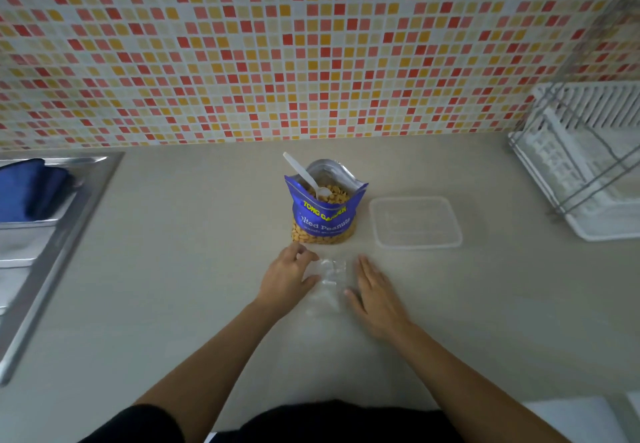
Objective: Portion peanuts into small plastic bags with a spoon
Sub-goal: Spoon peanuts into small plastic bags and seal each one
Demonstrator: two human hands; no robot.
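Observation:
An open blue bag of salted peanuts [324, 215] stands upright on the beige counter [194, 269], with a white plastic spoon [304, 176] stuck in the nuts. Just in front of it lies a small clear plastic bag [327, 281], flat on the counter. My left hand [289, 278] touches the plastic bag's left edge with its fingertips and thumb; whether it pinches the film is unclear. My right hand [375, 292] lies flat and open on the counter at the bag's right edge.
A clear plastic container lid [415, 221] lies to the right of the peanut bag. A white dish rack [585, 162] stands at the far right. A steel sink [41, 221] with a blue cloth [29, 188] is at the left. A tiled wall backs the counter.

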